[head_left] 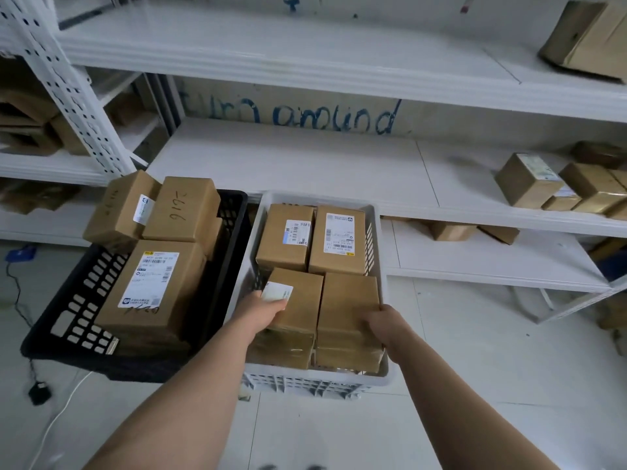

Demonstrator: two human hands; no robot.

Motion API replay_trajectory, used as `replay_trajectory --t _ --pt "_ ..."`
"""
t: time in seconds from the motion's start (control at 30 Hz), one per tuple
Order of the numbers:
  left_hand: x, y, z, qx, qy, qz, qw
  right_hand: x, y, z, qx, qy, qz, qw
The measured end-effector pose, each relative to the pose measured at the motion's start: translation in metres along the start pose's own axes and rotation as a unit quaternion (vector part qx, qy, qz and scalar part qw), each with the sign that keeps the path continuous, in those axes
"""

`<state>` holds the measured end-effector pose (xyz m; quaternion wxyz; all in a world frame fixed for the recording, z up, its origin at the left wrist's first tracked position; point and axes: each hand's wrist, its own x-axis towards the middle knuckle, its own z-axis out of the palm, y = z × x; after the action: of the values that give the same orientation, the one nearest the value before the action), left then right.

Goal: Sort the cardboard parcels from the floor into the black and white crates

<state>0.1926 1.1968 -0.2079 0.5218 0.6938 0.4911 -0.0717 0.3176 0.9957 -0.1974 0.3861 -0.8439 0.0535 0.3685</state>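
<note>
The left hand (268, 308) grips a labelled brown cardboard parcel (300, 300), the right hand (383, 323) a plain brown parcel (349, 293), apparently seating both snugly in the near row of the white slotted plastic crate (305, 385).

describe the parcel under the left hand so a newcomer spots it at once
Find the white crate on the floor, right of the black crate. Of four parcels on top, it is the front-left parcel, under the left hand. Its white label looks blank, at the left edge; the rear parcels' labels show barcodes, the front-right parcel shows none.
</note>
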Motion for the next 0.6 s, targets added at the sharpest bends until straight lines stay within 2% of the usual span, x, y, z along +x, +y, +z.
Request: replay_trajectory --t 0.27,0.6 --pt "-0.002 0.0 -0.007 0.052 -0.028 -0.078 0.995 -0.001 -0.005 -0.02 -0.076 -0.016 0.005 0.997" --pt "-0.012 -0.001 0.005 0.068 0.048 -0.042 0.996 -0.012 0.005 -0.017 -0.05 0.004 -0.025 0.998"
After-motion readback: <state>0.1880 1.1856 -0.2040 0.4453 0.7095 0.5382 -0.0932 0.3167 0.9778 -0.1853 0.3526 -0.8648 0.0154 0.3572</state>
